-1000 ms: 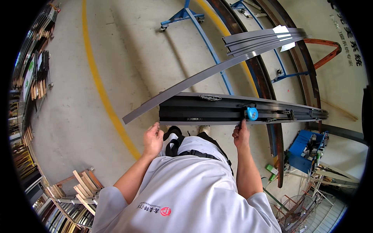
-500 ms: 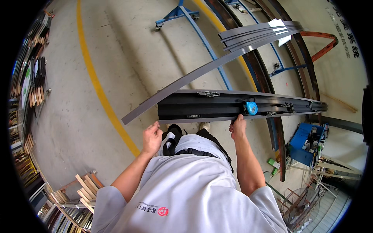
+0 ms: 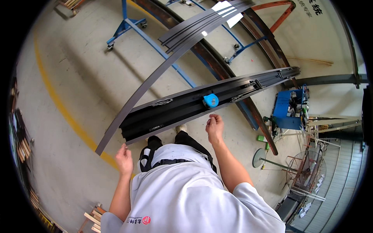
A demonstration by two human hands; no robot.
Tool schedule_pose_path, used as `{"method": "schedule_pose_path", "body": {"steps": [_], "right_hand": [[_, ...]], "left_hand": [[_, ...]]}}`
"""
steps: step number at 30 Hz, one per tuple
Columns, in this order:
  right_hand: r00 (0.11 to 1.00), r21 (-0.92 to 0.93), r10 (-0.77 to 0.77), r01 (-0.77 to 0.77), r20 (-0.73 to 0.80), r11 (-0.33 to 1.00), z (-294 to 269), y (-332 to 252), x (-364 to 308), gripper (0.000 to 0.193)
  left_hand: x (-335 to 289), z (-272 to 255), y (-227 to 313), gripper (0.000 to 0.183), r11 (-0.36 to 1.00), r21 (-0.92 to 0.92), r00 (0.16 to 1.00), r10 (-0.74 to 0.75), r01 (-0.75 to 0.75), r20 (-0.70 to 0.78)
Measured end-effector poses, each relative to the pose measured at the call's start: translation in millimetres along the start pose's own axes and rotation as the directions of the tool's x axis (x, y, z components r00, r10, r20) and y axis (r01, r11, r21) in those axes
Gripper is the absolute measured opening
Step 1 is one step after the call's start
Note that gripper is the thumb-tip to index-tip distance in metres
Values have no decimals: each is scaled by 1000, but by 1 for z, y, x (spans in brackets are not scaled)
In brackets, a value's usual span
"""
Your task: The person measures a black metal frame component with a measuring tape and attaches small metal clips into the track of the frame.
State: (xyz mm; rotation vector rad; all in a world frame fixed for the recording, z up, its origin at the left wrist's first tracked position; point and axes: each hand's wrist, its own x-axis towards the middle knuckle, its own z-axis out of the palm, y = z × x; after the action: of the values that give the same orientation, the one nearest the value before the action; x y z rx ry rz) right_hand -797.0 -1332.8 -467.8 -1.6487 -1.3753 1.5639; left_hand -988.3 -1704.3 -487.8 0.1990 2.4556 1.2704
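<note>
A long black profile with grey edges (image 3: 178, 104) lies across in front of me, its near left end by my left hand (image 3: 124, 160). The left fingers are drawn together right by that end's corner; I cannot tell whether they touch it. A blue tape measure (image 3: 211, 101) sits on the profile, left of some metal hardware (image 3: 252, 85). Just below the profile's near edge, apart from it, is my right hand (image 3: 215, 129), its fingers curled together; what they hold, if anything, is hidden. A long grey strip (image 3: 136, 95) runs slantwise beyond, its near end sticking out past the profile.
Several grey profiles (image 3: 190, 27) with white paper (image 3: 229, 13) rest on dark beams at the back. A blue wheeled stand (image 3: 124, 29) is far left of them. At right are a blue bin (image 3: 287, 108) and a fan (image 3: 307, 171). A yellow line (image 3: 58, 103) marks the floor.
My view has turned to the right, so the profile now slants up to the right. My right hand has come off the profile's near edge. The tape measure still lies on the profile.
</note>
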Motion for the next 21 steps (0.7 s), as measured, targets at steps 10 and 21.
{"method": "schedule_pose_path", "body": {"steps": [10, 21], "right_hand": [[629, -625, -479, 756, 613, 194, -29, -126, 42, 79], [515, 20, -425, 618, 744, 786, -68, -109, 90, 53]], "left_hand": [[11, 65, 126, 29, 936, 16, 936, 352, -351, -12], [74, 151, 219, 38, 430, 753, 833, 480, -498, 276]]}}
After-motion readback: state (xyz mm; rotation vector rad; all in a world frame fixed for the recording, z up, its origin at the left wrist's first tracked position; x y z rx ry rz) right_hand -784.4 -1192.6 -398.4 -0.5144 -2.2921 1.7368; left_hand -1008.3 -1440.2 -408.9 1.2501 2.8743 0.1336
